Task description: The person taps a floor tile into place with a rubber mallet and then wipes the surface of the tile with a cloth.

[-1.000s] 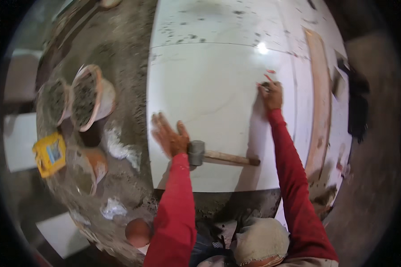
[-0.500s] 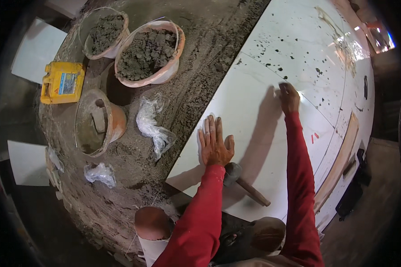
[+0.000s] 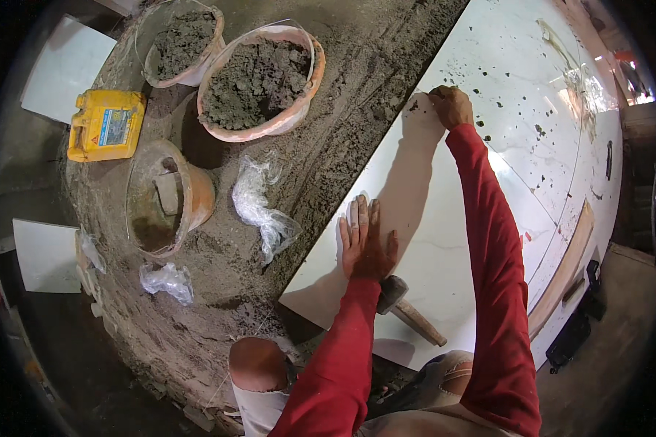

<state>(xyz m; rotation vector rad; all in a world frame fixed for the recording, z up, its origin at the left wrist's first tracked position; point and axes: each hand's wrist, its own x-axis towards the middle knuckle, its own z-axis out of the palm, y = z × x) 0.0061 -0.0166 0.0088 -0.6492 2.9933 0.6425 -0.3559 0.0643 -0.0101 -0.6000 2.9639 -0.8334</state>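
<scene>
Grey mortar bed (image 3: 342, 109) covers the floor on the person's left, with large white tiles laid beside it on the right. Nearest the person, a rubber mallet (image 3: 408, 309) lies on the big white tile (image 3: 444, 240), its head just behind the heel of the left hand (image 3: 366, 244), handle pointing away to the right. The left hand rests palm down on this tile, fingers (image 3: 357, 218) spread flat and released, grasping nothing, close to the tile's left edge. Left of those fingers, on the mortar, lies a crumpled clear plastic bag (image 3: 262, 207); a smaller bag (image 3: 168, 280) lies nearer the person. Beyond these stands a tilted orange bucket (image 3: 164, 200) holding a trowel. Farther out, the right hand (image 3: 452, 105) reaches to the tile's far corner, its fingers curled down onto the edge; whether they pinch something cannot be told. Left of that hand stand two buckets of grey mortar (image 3: 259, 80), and a yellow canister (image 3: 106, 124) lies farthest left.
</scene>
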